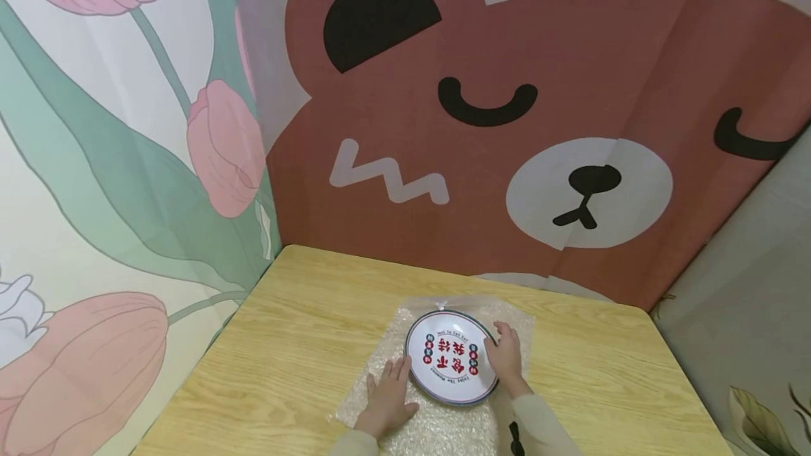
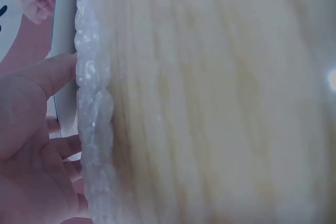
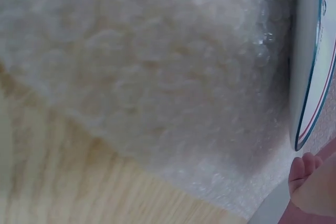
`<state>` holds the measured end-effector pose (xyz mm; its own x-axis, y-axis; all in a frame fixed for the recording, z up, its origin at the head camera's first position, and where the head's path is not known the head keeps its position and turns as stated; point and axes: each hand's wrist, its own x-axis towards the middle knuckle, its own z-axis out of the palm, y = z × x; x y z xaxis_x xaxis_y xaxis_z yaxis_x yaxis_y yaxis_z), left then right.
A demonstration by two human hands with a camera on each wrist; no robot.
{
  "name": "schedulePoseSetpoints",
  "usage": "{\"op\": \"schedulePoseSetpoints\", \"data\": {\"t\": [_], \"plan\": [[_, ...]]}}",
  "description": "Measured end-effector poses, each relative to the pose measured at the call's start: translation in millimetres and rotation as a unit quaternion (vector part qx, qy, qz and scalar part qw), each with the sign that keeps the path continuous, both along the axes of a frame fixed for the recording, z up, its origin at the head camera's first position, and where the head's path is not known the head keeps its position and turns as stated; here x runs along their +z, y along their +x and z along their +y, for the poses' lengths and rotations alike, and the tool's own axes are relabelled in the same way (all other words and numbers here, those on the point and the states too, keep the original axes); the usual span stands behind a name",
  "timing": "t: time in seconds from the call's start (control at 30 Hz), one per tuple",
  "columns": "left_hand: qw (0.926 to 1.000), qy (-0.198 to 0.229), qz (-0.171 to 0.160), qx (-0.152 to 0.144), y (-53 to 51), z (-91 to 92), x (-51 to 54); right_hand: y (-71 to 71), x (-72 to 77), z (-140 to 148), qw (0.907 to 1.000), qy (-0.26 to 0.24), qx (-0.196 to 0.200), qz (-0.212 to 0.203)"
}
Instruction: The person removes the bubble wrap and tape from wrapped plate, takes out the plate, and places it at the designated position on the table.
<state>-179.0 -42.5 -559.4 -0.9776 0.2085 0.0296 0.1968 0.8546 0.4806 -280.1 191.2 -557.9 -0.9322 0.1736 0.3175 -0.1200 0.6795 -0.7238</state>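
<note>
A round white plate (image 1: pixel 453 389) with a blue rim and red lettering lies face up on a sheet of bubble wrap (image 1: pixel 443 428). My left hand (image 1: pixel 388 400) rests on the wrap by the plate's left edge, its fingers extended towards the rim. In the left wrist view, the fingers of my left hand (image 2: pixel 31 135) reach to the wrap's edge beside the plate (image 2: pixel 64 40). At the plate's right rim is my right hand (image 1: pixel 505 357), with loosely bent fingers. The plate's side (image 3: pixel 304 66) shows in the right wrist view, standing on the wrap.
The light wooden table (image 1: pixel 304 343) spreads out around the bubble wrap. Behind it hangs a cloth with a brown bear (image 1: pixel 570 76); a tulip-patterned cloth (image 1: pixel 127 160) hangs to the left. A small black shape (image 1: pixel 516 438) shows near the right sleeve.
</note>
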Motion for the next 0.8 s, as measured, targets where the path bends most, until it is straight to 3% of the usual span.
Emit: {"op": "schedulePoseSetpoints", "data": {"t": [0.27, 0.53, 0.8], "plan": [[0.9999, -0.011, 0.0, 0.009, -2.4, 1.7, -4.4, 5.9, -1.0, 7.2, 0.9997, 0.006, -0.013, -0.022], [0.9996, -0.014, -0.01, 0.021, -1.9, 5.5, -2.0, 8.0, -0.1, 10.9, 0.9969, -0.003, -0.017, -0.077], [0.9993, -0.012, -0.021, 0.027, 0.2, 8.8, -3.0, 11.7, -1.7, 13.2, 0.9968, -0.002, -0.011, -0.079]]}}
